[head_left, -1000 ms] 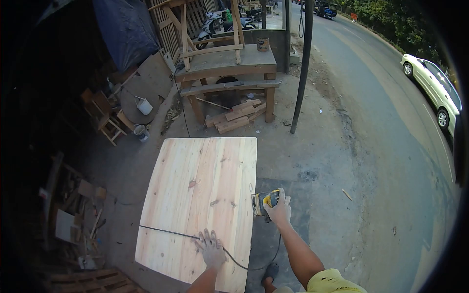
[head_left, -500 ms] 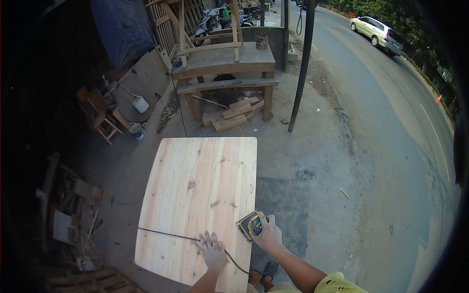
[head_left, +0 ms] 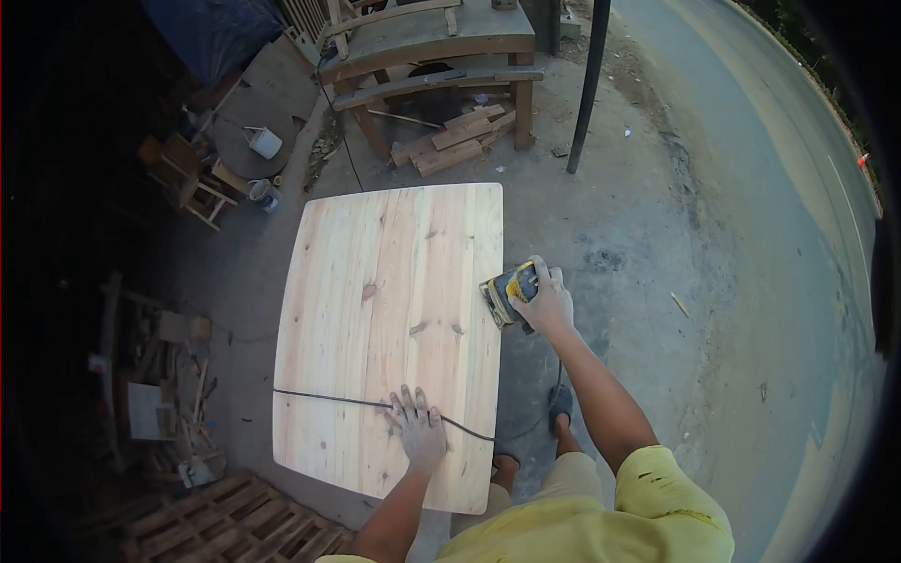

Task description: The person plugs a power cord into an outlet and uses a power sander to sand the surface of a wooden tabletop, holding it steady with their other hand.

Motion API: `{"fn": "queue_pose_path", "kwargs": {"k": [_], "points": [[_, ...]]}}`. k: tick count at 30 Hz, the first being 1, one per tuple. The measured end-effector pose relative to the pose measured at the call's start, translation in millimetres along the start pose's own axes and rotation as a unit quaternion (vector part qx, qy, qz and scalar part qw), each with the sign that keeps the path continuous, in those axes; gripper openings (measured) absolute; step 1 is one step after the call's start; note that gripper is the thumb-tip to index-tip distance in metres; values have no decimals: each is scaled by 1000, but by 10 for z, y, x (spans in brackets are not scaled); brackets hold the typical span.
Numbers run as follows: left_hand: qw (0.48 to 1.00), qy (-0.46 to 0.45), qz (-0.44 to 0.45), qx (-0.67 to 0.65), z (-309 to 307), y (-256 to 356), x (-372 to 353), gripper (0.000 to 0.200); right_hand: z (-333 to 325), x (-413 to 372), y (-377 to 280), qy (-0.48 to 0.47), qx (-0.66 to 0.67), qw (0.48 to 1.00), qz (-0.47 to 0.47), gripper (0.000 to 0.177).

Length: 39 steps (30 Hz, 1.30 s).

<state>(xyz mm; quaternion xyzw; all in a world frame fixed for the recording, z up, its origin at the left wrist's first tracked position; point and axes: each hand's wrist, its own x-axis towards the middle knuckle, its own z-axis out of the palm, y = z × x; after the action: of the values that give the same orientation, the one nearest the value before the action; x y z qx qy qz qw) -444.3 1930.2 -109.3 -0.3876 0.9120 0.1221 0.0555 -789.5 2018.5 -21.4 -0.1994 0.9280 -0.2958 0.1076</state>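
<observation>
A broad wooden tabletop (head_left: 357, 253) of joined pale planks lies in front of me. My left hand (head_left: 421, 439) rests flat near its front part, fingers spread, right by a black power cord (head_left: 328, 398) that runs across the wood. In my right hand (head_left: 549, 305) is a yellow and black electric sander (head_left: 510, 293), gripped from above. The sander is at the tabletop's right edge, tilted, its pad facing the edge. Part of the cord hangs down on the right, below my right forearm.
Beyond the tabletop stands a wooden workbench (head_left: 436, 47) with timber offcuts (head_left: 460, 141) beneath. A dark pole (head_left: 589, 89) rises to its right, beside the road (head_left: 770, 235). Scrap wood (head_left: 178, 394) and a slatted pallet (head_left: 235, 521) lie at the left. A white bucket (head_left: 265, 144) is farther back.
The sander in my right hand has gone forward along the right edge and tipped outward. My left hand stays on the wood. The view has tilted further down.
</observation>
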Motion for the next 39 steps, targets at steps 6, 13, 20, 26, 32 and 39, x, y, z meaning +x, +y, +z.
{"fn": "queue_pose_path", "kwargs": {"k": [6,13,20,26,32,39], "points": [[999,3,1,45,68,56,235,60,-195,-80,-36,-148,-52,971,-179,81],[997,22,-56,40,3,760,1414,60,571,92,1035,-57,459,877,131,80],[992,61,-108,13,-10,1121,2030,57,260,1028,515,96,129,986,-48,78],[992,61,-113,6,-20,1120,2049,57,-105,611,104,-132,-17,978,-158,77],[992,45,-118,16,-8,1135,2075,57,580,233,962,-17,438,897,62,79],[991,41,-123,30,1,1136,2078,57,434,1554,786,25,322,944,64,80]]}}
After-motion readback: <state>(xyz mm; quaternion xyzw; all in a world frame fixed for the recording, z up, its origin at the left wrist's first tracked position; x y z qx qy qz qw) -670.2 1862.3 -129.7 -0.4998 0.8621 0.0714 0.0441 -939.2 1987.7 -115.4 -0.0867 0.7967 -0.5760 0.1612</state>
